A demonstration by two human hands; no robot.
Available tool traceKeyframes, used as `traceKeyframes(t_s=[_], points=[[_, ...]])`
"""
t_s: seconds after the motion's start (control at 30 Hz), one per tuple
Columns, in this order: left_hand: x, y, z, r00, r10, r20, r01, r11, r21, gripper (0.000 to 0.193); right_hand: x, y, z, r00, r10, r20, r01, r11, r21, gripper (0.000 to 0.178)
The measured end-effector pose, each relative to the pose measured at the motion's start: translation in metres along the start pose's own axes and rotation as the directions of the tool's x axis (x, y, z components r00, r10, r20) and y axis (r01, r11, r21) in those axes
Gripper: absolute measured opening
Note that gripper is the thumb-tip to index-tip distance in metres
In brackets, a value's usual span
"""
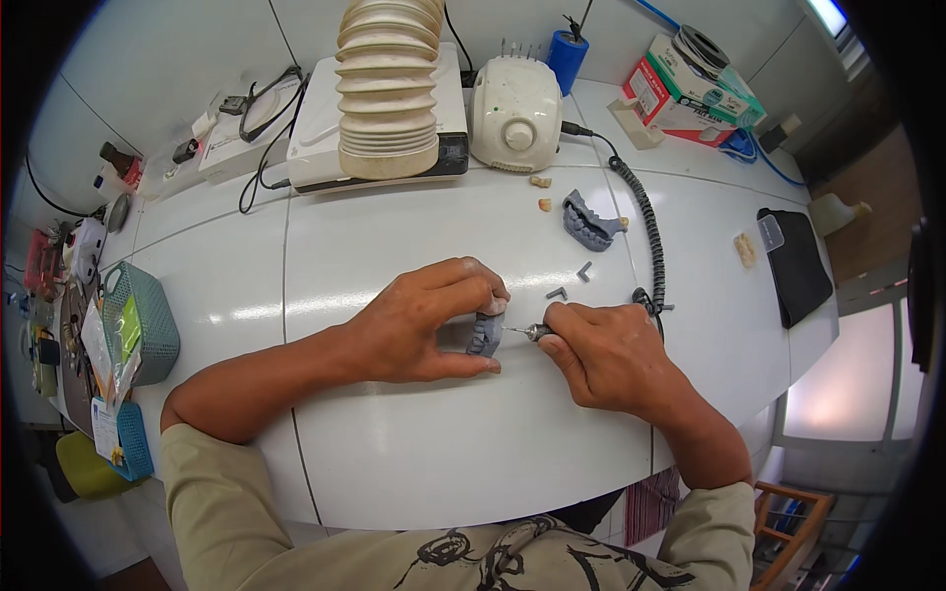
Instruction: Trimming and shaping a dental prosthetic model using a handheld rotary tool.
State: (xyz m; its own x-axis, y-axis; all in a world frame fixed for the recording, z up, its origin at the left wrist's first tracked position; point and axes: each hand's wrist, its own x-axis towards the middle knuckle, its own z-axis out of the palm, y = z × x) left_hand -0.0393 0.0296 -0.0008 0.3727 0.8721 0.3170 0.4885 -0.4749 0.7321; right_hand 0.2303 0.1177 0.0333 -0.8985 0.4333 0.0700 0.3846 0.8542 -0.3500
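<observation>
In my left hand (434, 320) is a small grey dental model (485, 335), gripped between the fingers above and the thumb below. My right hand (613, 355) is closed round a dental handpiece (538, 332), whose thin bur points left at the model's right side. Whether the tip touches the model is too small to tell. A coiled black cord (641, 202) runs from near the right hand up to the white control box (516, 116). Beyond my hands lies a larger grey dental model (589, 223), with two small grey angled pieces (558, 293) nearer to me.
A cream ribbed suction hose (389, 94) hangs over a white flat unit at the back. Small tooth-coloured pieces (544, 204) lie by the control box. Teal baskets (158, 325) stand at the left, a black pouch (791, 266) at the right, and boxes (680, 103) at the back right.
</observation>
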Motion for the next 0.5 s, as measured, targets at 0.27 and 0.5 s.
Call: traceKeyframes(t_s=[0.27,0.5], points=[[-0.0001,0.0001,-0.0003,1.000,0.007,0.002,-0.007,1.000,0.003,0.046,0.0009,-0.0016,-0.0010,1.000,0.013,0.006,-0.013,1.000,-0.003,0.028],[-0.0003,-0.0003,0.0000,1.000,0.003,0.003,-0.003,1.000,0.003,0.046,0.0002,-0.0016,-0.0009,1.000,-0.002,0.013,0.003,1.000,-0.009,0.027]])
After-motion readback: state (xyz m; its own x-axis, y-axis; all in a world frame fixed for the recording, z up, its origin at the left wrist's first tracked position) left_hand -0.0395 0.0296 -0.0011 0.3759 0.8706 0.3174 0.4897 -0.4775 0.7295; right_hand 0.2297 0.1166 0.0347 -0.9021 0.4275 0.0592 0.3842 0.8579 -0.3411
